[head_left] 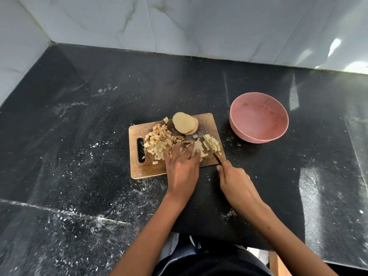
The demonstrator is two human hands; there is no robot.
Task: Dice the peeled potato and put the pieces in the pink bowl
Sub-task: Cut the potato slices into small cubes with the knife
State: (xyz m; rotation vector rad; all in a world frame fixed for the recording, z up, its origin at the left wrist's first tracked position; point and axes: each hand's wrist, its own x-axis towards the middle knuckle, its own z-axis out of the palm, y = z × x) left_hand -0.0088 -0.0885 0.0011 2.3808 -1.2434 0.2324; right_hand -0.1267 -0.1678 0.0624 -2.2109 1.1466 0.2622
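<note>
Left hand [182, 166] fingers [196, 154] flat, pressing potato slice [197, 146] on board [139, 168]; right hand [235, 182] grips knife [212, 153] cutting it, pink bowl [258, 118] empty beside.

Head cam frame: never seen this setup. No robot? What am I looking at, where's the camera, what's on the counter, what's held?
No robot here: a person works with two bare hands. The single picture comes from a wide-angle camera worn on the head, looking forward and down, so the arms enter from the bottom edge.

On the black counter lies a wooden board. On it are a pile of dice, a smaller pile near the blade, a stack of uncut slices, and a slice being cut. The pink bowl stands to the right of the board and looks empty.

The left hand presses that slice down with its fingertips. The right hand grips a knife, its blade resting on the potato.
</note>
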